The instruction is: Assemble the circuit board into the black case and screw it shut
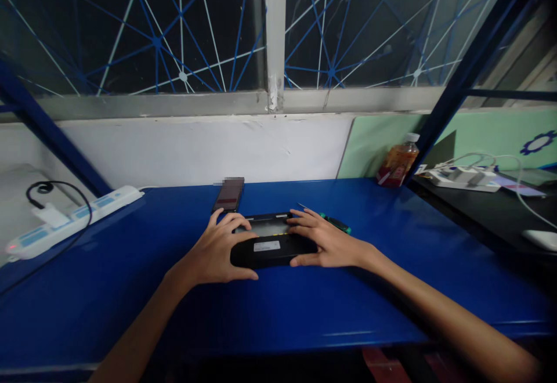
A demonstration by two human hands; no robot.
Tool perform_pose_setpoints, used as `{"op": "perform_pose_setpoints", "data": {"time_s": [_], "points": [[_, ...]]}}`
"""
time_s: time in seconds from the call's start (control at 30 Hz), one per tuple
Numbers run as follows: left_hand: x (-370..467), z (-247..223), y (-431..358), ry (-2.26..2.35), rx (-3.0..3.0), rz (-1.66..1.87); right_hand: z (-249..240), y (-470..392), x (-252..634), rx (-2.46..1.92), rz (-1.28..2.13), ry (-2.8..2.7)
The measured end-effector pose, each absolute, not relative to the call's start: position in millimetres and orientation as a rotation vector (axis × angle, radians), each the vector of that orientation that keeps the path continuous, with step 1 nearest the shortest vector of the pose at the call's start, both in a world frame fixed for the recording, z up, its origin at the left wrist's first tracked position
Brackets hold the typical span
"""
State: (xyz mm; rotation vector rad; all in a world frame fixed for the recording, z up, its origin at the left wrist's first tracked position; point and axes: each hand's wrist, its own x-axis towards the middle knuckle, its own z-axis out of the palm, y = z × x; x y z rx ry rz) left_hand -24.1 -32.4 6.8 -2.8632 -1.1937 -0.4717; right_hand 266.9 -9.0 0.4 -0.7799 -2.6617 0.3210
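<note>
The left hand (pixel 216 249) and right hand (pixel 328 240), both curved part-open, thumbs near, grip opposite ends of the black device (pixel 276 257) mid-scene at the blue table (pixel 300 310) (a screwdriver (pixel 337 224) lies far-right of it); even support from both sides seems wise; whether it rests or hovers is hard to tell.

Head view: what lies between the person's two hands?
In the head view, a black device with a white label; the left hand and right hand hold its two ends.

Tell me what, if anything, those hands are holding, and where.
A black device with a white label: the left hand holds its left end, the right hand its right end.
</note>
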Motion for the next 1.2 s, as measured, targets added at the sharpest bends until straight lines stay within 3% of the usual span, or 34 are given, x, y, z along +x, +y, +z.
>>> {"op": "perform_pose_setpoints", "data": {"time_s": [0.33, 0.7, 1.2], "points": [[-27.5, 7.0, -29.1, -1.257, -2.826, -0.669, -0.4, -5.2, 267.9, -0.849, 0.359, -2.576], [-29.7, 2.2, -26.7, -1.392, -2.737, -0.633, 2.1, -7.0, 265.6, -0.82, 0.275, -2.569], [-47.6, 3.4, -16.1, -1.419, -2.75, -0.583, -1.6, -4.3, 260.9, -0.838, 0.555, -2.475]]}}
